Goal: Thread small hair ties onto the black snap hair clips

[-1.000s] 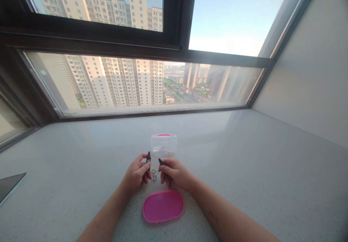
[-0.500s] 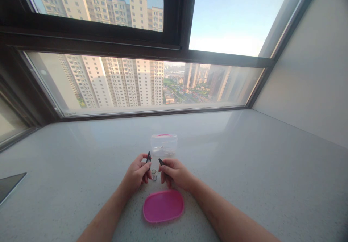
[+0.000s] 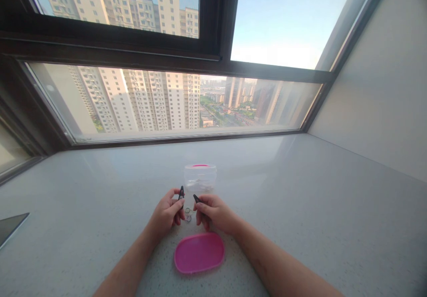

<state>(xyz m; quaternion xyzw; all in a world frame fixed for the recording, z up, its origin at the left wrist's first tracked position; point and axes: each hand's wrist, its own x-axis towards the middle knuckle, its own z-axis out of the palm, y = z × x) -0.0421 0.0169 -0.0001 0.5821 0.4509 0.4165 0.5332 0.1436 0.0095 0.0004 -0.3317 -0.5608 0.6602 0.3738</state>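
Between thumb and fingers, my left hand (image 3: 169, 210) pinches a black snap hair clip (image 3: 181, 193), its narrow tip pointing up. A second black hair clip (image 3: 196, 198) is pinched in my right hand (image 3: 212, 210), tip toward the upper left; the fingers cover part of it. The two clips are apart. Small rings (image 3: 188, 214) lie on the counter between my hands. Just beyond stands a clear plastic box (image 3: 200, 178) with some small things in its bottom, too blurred to name. A pink oval lid (image 3: 199, 253) lies on the near side of my hands.
The pale speckled counter (image 3: 300, 208) runs back to a dark window frame (image 3: 187, 139). At the left edge lies the corner of a dark flat object (image 3: 11, 228). A plain wall (image 3: 376, 88) closes off the right side.
Almost nothing differs. The whole view has shifted very slightly; both hands keep the same hold on their clips.
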